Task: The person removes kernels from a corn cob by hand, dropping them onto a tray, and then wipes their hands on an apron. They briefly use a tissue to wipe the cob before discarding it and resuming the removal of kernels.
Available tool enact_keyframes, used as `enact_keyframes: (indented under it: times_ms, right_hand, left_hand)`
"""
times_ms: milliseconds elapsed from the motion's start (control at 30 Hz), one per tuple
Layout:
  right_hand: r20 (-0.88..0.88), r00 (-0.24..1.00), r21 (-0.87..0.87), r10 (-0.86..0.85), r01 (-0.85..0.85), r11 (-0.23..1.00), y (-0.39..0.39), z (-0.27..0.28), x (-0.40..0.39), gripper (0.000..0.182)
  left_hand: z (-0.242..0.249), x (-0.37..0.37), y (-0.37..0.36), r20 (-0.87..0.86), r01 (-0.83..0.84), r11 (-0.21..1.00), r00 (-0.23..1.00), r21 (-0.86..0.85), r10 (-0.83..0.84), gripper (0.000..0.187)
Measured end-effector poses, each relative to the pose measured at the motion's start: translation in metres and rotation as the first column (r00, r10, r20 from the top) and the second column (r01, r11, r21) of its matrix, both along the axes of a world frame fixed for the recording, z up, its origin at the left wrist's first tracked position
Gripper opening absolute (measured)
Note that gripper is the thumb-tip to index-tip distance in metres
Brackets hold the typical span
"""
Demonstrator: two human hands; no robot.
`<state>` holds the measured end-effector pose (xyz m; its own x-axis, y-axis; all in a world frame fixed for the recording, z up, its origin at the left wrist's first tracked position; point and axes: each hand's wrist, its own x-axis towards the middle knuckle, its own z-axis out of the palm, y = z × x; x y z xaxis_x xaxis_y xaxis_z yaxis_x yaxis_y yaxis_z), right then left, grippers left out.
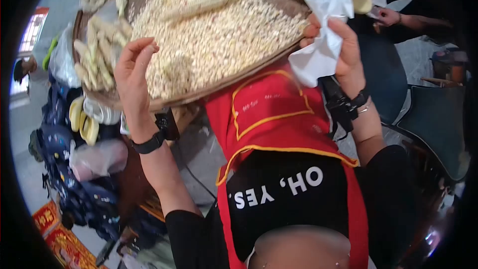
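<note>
My left hand [133,65] is raised over the left side of a wide round tray [234,78]. Its fingers are curled and pressed together at the tips; whatever is between them is too small to make out. Pale corn kernels [219,35] lie spread across the tray. A long corn cob [214,1] rests on the kernels, and several bare cobs [97,52] are heaped at the tray's left. My right hand [347,52] grips a crumpled white tissue [318,50] just beyond the tray's right edge. The tissue partly hides its fingers.
Another person's hand [389,17] and forearm show at the upper right. A dark chair [430,119] stands to my right. Yellow slippers [84,122] and a plastic bag [99,159] are at the left. My red apron [274,104] touches the tray's near side.
</note>
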<state>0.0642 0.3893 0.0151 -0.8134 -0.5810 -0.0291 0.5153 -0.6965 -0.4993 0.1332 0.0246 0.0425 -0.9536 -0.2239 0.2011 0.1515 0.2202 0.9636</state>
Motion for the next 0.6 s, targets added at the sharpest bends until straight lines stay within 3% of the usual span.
enact_keyframes:
  times_ms: [67, 100, 133, 167, 200, 233, 267, 300, 333, 367, 433, 500, 533, 600]
  right_hand:
    - [0.005, 1.000, 0.101, -0.029, 0.029, 0.994, 0.006, -0.004, 0.009, 0.035]
    - [0.049, 0.999, 0.011, -0.007, 0.007, 1.000, 0.011, -0.010, 0.012, 0.038]
    - [0.098, 0.995, 0.006, -0.003, 0.002, 1.000, 0.020, -0.021, 0.014, 0.041]
    - [0.143, 0.990, 0.003, -0.005, 0.005, 1.000, 0.027, -0.030, 0.015, 0.043]
    - [0.098, 0.994, 0.104, -0.057, 0.046, 0.993, 0.028, -0.025, 0.022, 0.046]
    - [0.104, 0.986, 0.197, -0.132, 0.110, 0.974, 0.035, -0.027, 0.026, 0.045]
    - [0.077, 0.985, 0.273, -0.153, 0.127, 0.954, 0.045, -0.028, 0.026, 0.043]
    - [0.045, 0.984, 0.348, -0.171, 0.144, 0.926, 0.051, -0.027, 0.026, 0.042]
    - [-0.124, 0.949, 0.548, -0.289, 0.308, 0.777, 0.042, -0.014, 0.034, 0.040]
    - [-0.302, 0.906, 0.698, -0.297, 0.422, 0.579, 0.039, -0.007, 0.038, 0.038]
    - [-0.582, 0.798, 0.769, -0.155, 0.602, 0.214, 0.048, -0.013, 0.044, 0.037]
    - [-0.794, 0.606, 0.607, 0.050, 0.786, 0.118, 0.048, -0.016, 0.055, 0.035]
    - [-0.787, 0.603, 0.617, 0.132, 0.776, 0.133, 0.050, -0.018, 0.059, 0.038]
    - [-0.759, 0.634, 0.651, 0.149, 0.730, 0.208, 0.037, -0.019, 0.068, 0.037]
  left_hand:
    - [-0.002, 0.026, -0.002, 0.051, -0.103, 0.994, 0.993, -0.047, 0.106, 0.019]
    - [-0.001, 0.036, 0.000, 0.062, -0.184, 0.979, 0.980, -0.086, 0.190, 0.020]
    - [0.003, 0.052, 0.011, 0.038, -0.207, 0.942, 0.974, -0.265, 0.225, 0.025]
    - [-0.002, 0.067, 0.013, -0.115, -0.106, 0.863, 0.992, -0.493, 0.057, 0.030]
    - [-0.006, 0.083, 0.026, -0.043, 0.089, 0.945, 0.993, -0.314, -0.108, 0.031]
    - [-0.004, 0.092, 0.042, 0.039, 0.342, 0.912, 0.939, -0.228, -0.342, 0.025]
    - [-0.016, 0.102, 0.058, 0.200, 0.435, 0.888, 0.893, -0.149, -0.404, 0.020]
    - [-0.038, 0.108, 0.074, 0.233, 0.456, 0.861, 0.883, -0.225, -0.407, 0.017]
    - [-0.060, 0.114, 0.087, 0.272, 0.442, 0.854, 0.888, -0.275, -0.372, 0.015]
    - [-0.081, 0.118, 0.093, 0.350, 0.471, 0.791, 0.871, -0.391, -0.346, 0.019]
    - [-0.092, 0.120, 0.107, 0.338, 0.395, 0.732, 0.911, -0.555, -0.236, 0.022]
    - [-0.098, 0.121, 0.116, 0.292, 0.379, 0.656, 0.925, -0.652, -0.244, 0.021]
    - [-0.099, 0.121, 0.119, 0.297, 0.382, 0.662, 0.923, -0.644, -0.244, 0.021]
    - [-0.100, 0.119, 0.120, 0.241, 0.357, 0.520, 0.930, -0.776, -0.278, 0.017]
